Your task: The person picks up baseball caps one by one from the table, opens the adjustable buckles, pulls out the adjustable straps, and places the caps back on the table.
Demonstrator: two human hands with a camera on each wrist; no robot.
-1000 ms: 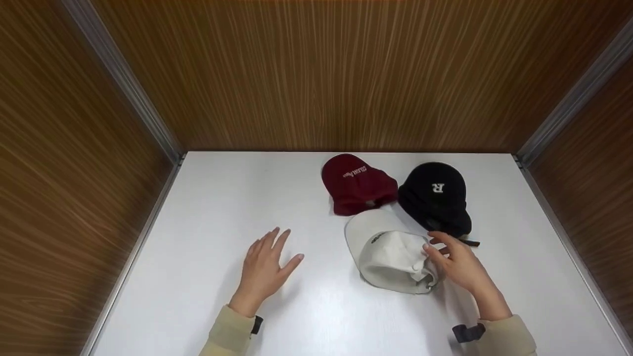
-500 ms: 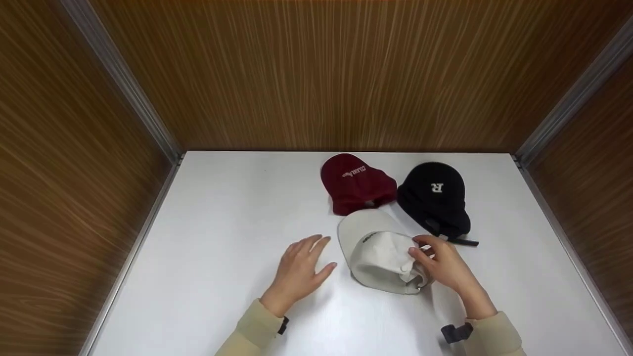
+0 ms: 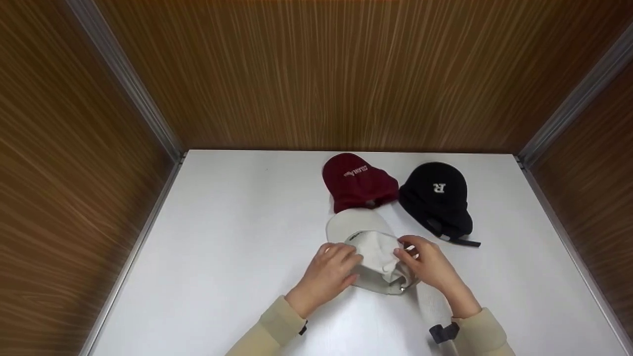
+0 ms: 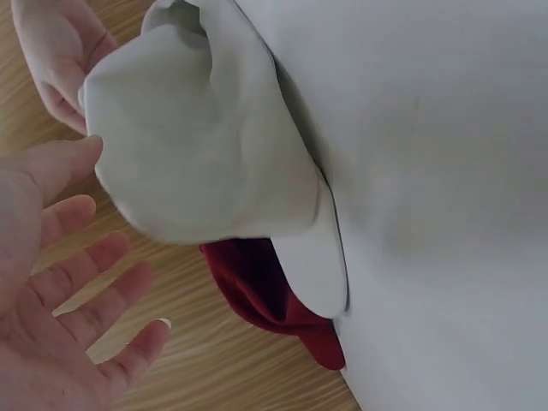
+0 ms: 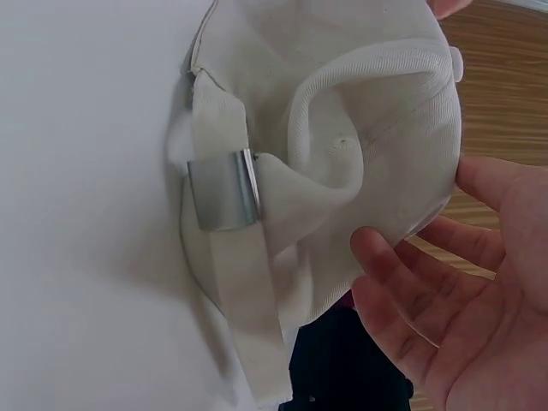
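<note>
A white baseball cap (image 3: 378, 249) lies on the white table, its brim toward the back left and its crown partly sunken. My right hand (image 3: 430, 264) pinches the crown's rear edge between thumb and fingers; the right wrist view shows the strap and its metal buckle (image 5: 224, 190) beside it. At the cap's left side is my left hand (image 3: 326, 277). Its fingers (image 4: 81, 274) are spread and relaxed in the left wrist view, with the thumb tip at or just short of the fabric; contact is hard to tell.
A dark red cap (image 3: 358, 183) lies just behind the white cap's brim. To its right lies a black cap (image 3: 437, 195) with a white letter R and a loose strap. Wood-grain panels (image 3: 316, 74) wall the table (image 3: 237, 207) at the back and both sides.
The white cap has slid left along with my right hand. My left hand has moved right, from apart to beside the cap. The red and black caps stay put.
</note>
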